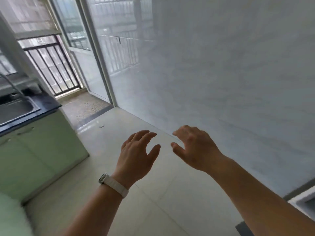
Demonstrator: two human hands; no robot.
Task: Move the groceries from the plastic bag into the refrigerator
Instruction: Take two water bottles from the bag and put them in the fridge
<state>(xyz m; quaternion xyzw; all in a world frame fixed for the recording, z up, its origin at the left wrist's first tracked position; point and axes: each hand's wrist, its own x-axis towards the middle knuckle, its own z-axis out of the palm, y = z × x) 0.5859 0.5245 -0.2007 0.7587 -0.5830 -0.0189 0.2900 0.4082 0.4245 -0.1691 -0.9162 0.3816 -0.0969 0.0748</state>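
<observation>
Head view: left hand (136,150) at 6 o'clock and right hand (194,149) at 5 o'clock hovered above the floor (162,201), each grip released and empty. Plastic bag and refrigerator were not visible. The bag would likely be limp and best lifted by its handles.

both hands, left hand (136,155) and right hand (194,147), held out, fingers relaxed, empty.

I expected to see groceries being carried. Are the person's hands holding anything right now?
Empty. Both the left hand and right hand hover with fingers spread, nothing in either.
</observation>
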